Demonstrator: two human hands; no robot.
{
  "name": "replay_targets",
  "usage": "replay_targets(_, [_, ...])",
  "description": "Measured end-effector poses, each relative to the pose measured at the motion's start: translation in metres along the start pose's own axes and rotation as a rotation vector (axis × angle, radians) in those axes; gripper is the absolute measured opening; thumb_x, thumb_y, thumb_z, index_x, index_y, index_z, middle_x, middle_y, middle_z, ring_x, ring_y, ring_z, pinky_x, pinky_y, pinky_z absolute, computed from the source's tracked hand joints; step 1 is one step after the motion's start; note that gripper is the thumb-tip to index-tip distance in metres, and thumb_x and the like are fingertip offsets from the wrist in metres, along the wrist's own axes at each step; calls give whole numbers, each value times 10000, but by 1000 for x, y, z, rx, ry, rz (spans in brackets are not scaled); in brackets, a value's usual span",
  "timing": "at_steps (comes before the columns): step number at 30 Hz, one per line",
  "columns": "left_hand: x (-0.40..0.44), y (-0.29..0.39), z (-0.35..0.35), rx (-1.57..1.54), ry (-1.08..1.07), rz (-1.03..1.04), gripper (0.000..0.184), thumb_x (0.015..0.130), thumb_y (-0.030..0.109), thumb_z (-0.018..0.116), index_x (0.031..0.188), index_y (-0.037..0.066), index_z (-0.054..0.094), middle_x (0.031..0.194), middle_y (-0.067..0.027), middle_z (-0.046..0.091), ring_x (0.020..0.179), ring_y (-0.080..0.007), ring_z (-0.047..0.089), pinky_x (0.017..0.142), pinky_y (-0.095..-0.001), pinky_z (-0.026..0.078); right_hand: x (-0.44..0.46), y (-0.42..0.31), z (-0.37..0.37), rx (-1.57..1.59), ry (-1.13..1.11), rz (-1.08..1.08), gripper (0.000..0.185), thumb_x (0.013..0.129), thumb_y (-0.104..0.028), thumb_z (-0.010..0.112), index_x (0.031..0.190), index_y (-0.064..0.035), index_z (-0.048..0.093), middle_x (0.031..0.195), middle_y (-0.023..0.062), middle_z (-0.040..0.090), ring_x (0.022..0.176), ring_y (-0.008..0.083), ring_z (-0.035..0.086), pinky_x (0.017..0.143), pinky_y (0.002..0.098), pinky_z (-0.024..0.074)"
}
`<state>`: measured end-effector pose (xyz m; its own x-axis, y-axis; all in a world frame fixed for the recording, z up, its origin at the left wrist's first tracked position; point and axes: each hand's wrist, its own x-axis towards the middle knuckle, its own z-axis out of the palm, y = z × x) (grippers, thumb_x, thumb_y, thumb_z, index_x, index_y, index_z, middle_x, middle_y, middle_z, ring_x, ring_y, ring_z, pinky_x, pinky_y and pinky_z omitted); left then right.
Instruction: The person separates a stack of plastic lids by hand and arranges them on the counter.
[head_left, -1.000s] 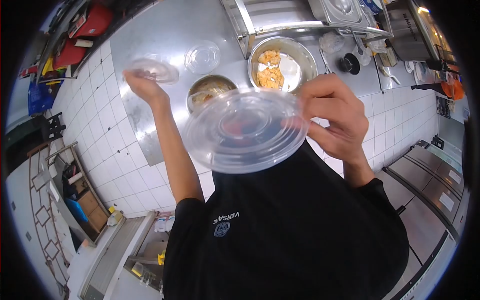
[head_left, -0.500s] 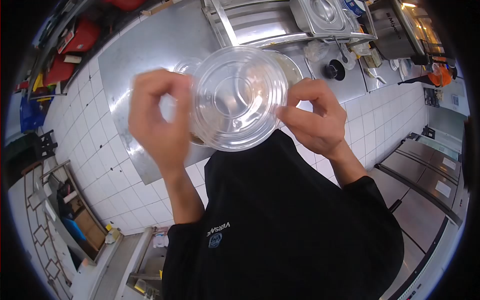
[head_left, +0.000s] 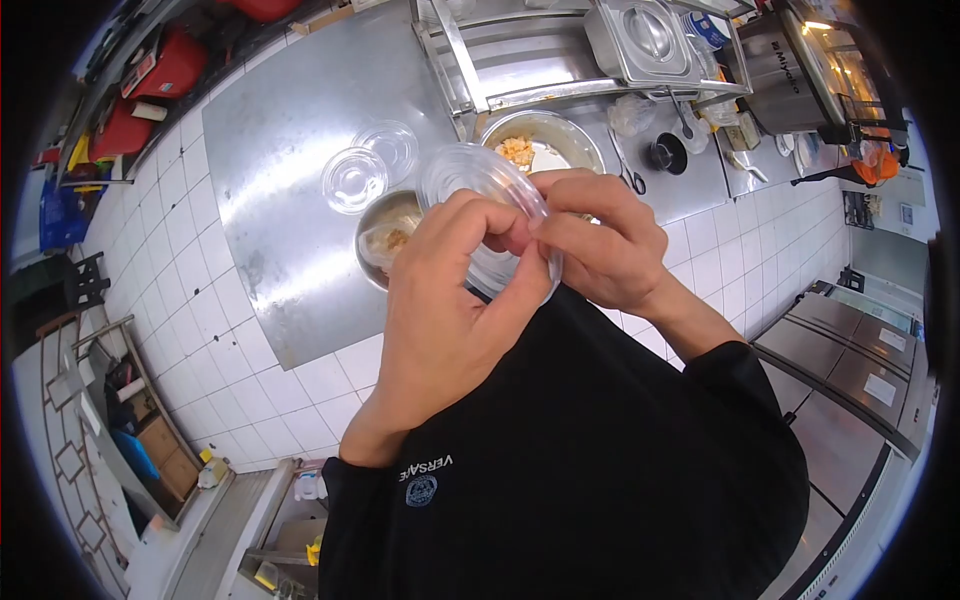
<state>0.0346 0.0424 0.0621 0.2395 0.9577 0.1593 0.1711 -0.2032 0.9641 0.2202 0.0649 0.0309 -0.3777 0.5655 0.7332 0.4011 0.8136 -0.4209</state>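
Both hands have come together at one spot on the rim of a clear plastic lid (head_left: 470, 172), fingertips meeting at its right-hand edge. Half a second ago the left hand (head_left: 435, 300) was a blur at the opposite side of the lid; now it has crossed in front and pinches the rim right beside the right hand (head_left: 610, 235). The lid faced the camera almost flat then, while now it is turned steeply, its edge slanting down to the right. A second ago the left hand was out over the bench (head_left: 265, 210) with another lid; that one now appears as the near lid (head_left: 354, 181), lying beside the far lid (head_left: 391, 142), their edges meeting or overlapping.

The left hand is bent inward at the wrist, its back to the camera, thumb and forefinger closed narrowly on the rim. The right hand comes in from the other side with fingers curled, its thumb and forefinger also gripping there.

The held lid is transparent and round with concentric ridges, raised above the bench in front of the black shirt (head_left: 580, 430). Whether it is single or several nested cannot be told. Beyond it stand a metal bowl (head_left: 377, 213) and a wider pot (head_left: 572, 142) holding orange food (head_left: 516, 152).
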Motion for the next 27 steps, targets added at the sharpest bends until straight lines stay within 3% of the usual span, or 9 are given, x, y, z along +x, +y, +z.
replay_targets(4, [-2, -4, 4, 108, -10, 18, 128, 884, 43, 685, 913, 9, 565, 850, -105, 579, 809, -269, 598, 732, -385, 465, -1, -3, -1, 98, -86, 271, 347, 818, 59, 724, 1150, -14, 653, 1090, 131, 683, 965, 293, 707, 800, 349, 600])
replay_targets(6, [-4, -20, 12, 128, 44, 81, 115, 897, 40, 665, 920, 12, 556, 857, -110, 565, 808, -279, 583, 727, -397, 455, 0, -15, -3, 426, 2, 600, 296, 886, 16, 693, 1175, -4, 628, 1122, 117, 684, 1024, 271, 699, 837, 346, 602])
replay_targets(8, [-4, -27, 18, 142, 77, 114, 114, 893, 29, 661, 927, 18, 554, 864, -111, 561, 809, -292, 569, 725, -412, 447, -1, -24, -7, 554, -21, 780, 255, 934, -27, 670, 1181, 1, 612, 1138, 108, 684, 1048, 251, 696, 862, 343, 605])
replay_targets(10, [-5, -34, 25, 175, 95, 151, 121, 884, 15, 660, 934, 21, 550, 873, -113, 555, 813, -305, 557, 724, -425, 441, -6, -28, -15, 473, -154, 814, 225, 960, -70, 654, 1167, 1, 604, 1138, 102, 682, 1037, 232, 698, 875, 341, 609])
replay_targets(11, [-5, -37, 28, 201, 98, 173, 129, 878, 7, 662, 936, 19, 548, 878, -115, 551, 817, -312, 553, 724, -430, 439, -7, -29, -12, 484, -105, 880, 192, 945, -107, 683, 1085, 4, 614, 1111, 97, 686, 1002, 234, 710, 882, 350, 610])
replay_targets(14, [-7, -49, 33, 261, 63, 223, 162, 857, -19, 663, 957, 11, 539, 914, -131, 532, 844, -330, 539, 731, -441, 436, -6, -29, -16, 401, -217, 955, 128, 959, -78, 652, 1024, 12, 588, 1078, 99, 688, 920, 159, 701, 776, 292, 595])
replay_targets(20, [-16, -63, 36, 340, -17, 288, 230, 832, -45, 671, 1006, 0, 527, 988, -168, 501, 890, -360, 522, 766, -458, 442, -8, -19, -23, 221, -550, 939, 153, 919, -112, 658, 887, 27, 603, 782, 84, 621, 656, 146, 581, 567, 304, 457])
replay_targets(26, [-25, -74, 31, 321, -38, 257, 269, 809, -49, 685, 1025, 4, 532, 998, -168, 508, 909, -371, 530, 784, -476, 440, -20, -18, -4, 231, -440, 823, 130, 864, -68, 652, 824, 31, 579, 722, 90, 551, 639, 175, 555, 583, 318, 442])
replay_targets(27, [-25, -77, 31, 311, -33, 246, 276, 805, -48, 687, 1029, 4, 534, 999, -169, 511, 918, -373, 534, 786, -482, 438, -19, -19, -3, 217, -451, 842, 150, 865, -101, 658, 821, 23, 586, 741, 106, 572, 661, 228, 572, 607, 346, 455])
